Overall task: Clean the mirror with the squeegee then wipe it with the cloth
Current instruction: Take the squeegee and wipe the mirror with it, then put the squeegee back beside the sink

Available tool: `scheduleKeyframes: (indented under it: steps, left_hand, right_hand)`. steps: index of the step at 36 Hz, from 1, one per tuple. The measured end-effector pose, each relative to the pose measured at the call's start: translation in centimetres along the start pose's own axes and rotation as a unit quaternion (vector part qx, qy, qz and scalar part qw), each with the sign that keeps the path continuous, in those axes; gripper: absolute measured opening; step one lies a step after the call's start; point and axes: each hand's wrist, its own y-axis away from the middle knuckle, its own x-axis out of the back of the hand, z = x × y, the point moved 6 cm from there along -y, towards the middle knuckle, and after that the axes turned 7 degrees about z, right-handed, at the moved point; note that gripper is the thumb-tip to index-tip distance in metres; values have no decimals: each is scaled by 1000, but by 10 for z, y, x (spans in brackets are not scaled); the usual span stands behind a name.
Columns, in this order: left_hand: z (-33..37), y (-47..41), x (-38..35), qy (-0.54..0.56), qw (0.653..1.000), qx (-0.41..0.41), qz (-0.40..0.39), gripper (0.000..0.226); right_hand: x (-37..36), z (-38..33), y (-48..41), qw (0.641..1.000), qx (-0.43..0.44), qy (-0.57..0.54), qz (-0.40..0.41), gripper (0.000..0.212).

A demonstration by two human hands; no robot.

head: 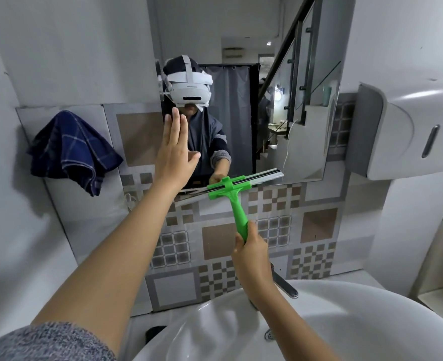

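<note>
The mirror [293,74] hangs on the wall above the sink. My right hand [253,252] grips the handle of a green squeegee [232,194], whose blade lies tilted across the mirror's bottom edge. My left hand [175,149] is flat against the lower left part of the glass, fingers straight and pointing up, holding nothing. A dark blue checked cloth [70,149] hangs on the tiled wall to the left of the mirror, apart from both hands.
A white sink basin [345,308] sits below with a chrome tap [284,284] behind my right wrist. A white paper dispenser [408,131] juts out at the right of the mirror. Patterned tiles [215,241] cover the wall under the mirror.
</note>
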Motion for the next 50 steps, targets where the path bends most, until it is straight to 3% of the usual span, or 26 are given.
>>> scheduleKeyframes:
  steps: [9,14,20,24,30,35,43,47,50]
  left_hand:
    - [12,34,-3,66,994,21,-85,70]
    - [67,61,8,198,965,-70,-157,57]
    - [103,88,9,177,946,-171,-210,62]
    - [119,94,22,126,946,-221,-199,64]
    - [118,95,47,150,957,-209,-135,48]
    - [103,94,65,200,964,-153,-84,40]
    - [62,116,97,176,984,31,22,36]
    - [42,134,108,154,980,114,62,34]
    - [29,149,113,148,977,133,80,31]
  right_hand:
    - [30,12,5,999,21,27,-15,30]
    - [72,-1,-6,994,86,70,-25,24]
    - [115,-28,-34,957,204,198,-58,33]
    - [142,-55,-42,918,296,251,-83,38]
    - [158,-90,-47,860,413,282,-100,37]
    - [152,-118,-48,818,499,280,-58,39]
    - [105,-149,-32,838,533,102,52,44]
    - [75,-159,-9,899,427,-69,76,48]
    - [48,-167,8,928,331,-168,38,59]
